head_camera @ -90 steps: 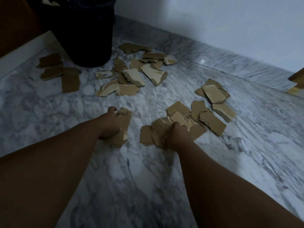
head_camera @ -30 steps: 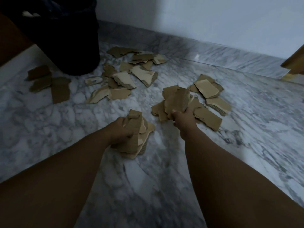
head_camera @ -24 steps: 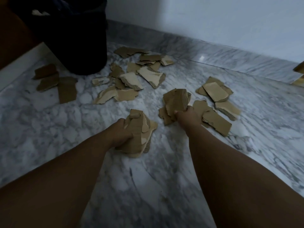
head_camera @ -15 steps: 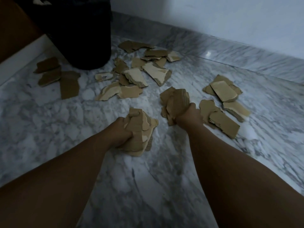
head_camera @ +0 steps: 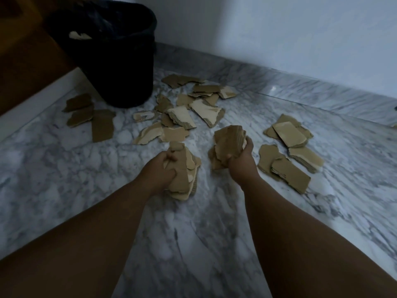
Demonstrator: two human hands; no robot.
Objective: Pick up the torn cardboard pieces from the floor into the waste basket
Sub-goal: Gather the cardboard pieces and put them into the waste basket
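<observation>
Both hands are clenched on cardboard: left hand [head_camera: 158, 173] grips one wad [head_camera: 182, 171], right hand [head_camera: 241, 162] another [head_camera: 229, 140]. Loose cardboard pieces [head_camera: 182, 117] lie beyond them; the black waste basket [head_camera: 120, 61] stands beyond the left hand.

bare marble floor [head_camera: 64, 168] lies left of the fingers [head_camera: 169, 157]; scattered cardboard pieces [head_camera: 180, 119] crowd ahead toward the waste basket [head_camera: 120, 67].

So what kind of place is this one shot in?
Probably an indoor room corner in a home: a marble floor with matching skirting, a plain wall, and a lined black waste basket.
</observation>
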